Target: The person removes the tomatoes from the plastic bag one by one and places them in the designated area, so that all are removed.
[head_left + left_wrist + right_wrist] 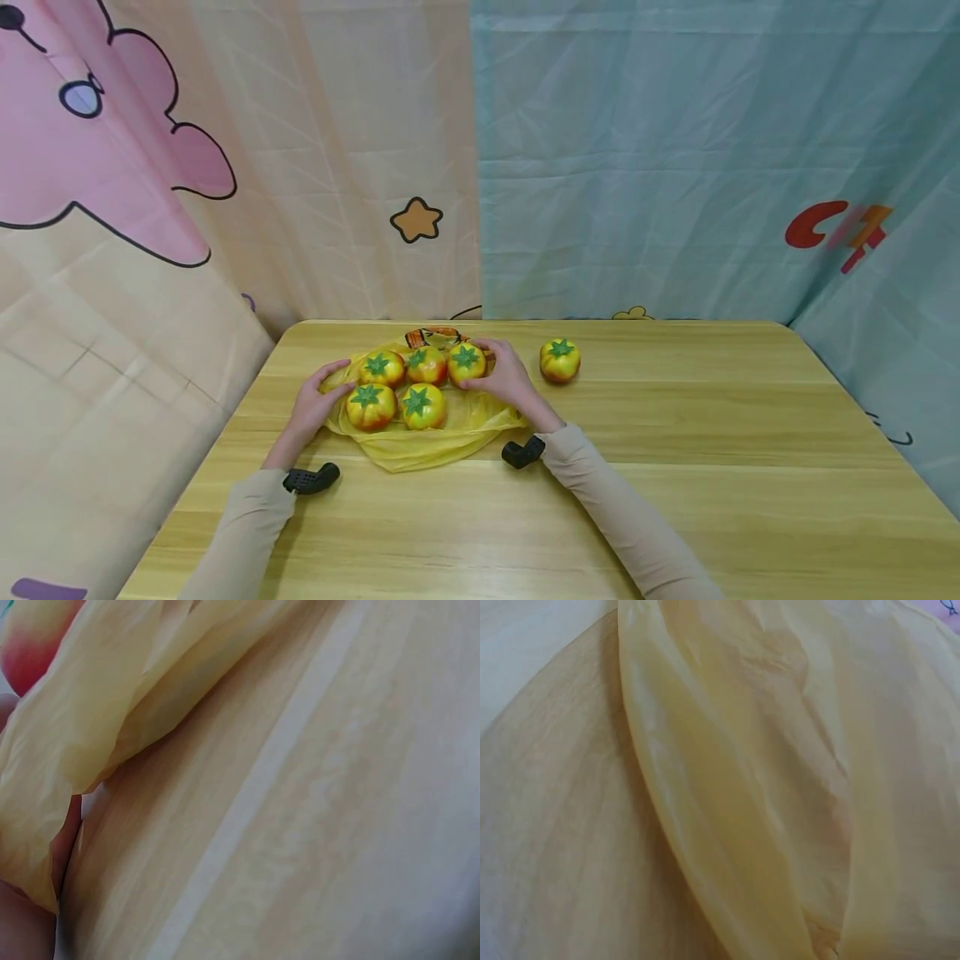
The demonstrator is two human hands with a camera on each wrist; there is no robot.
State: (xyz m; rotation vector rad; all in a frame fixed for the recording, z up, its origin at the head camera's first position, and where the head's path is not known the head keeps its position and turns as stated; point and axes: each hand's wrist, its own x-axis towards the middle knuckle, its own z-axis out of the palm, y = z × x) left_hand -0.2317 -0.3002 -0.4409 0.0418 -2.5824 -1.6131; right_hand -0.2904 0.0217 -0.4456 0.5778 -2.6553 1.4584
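In the head view a thin yellow plastic bag [408,448] lies spread on the table, with several yellow-red tomatoes [371,407] on it, each topped by a green star-shaped leaf. My right hand [504,377] grips the tomato at the right end of the back row [467,360], thumb in front and fingers behind. At the bag's left edge, my left hand [318,398] holds the film, thumb and forefinger curved beside the two leftmost tomatoes. Bag film [90,712] drapes over part of the left fingers [66,840] in the left wrist view. Folds of the bag [727,772] hide my right hand in its wrist view.
One more tomato [560,361] stands off the bag, right of my right hand. An orange-and-black printed piece [435,337] lies at the bag's back edge. The wooden table [720,433] ends at a printed curtain [637,167]. A black wrist device [523,452] sits by each sleeve.
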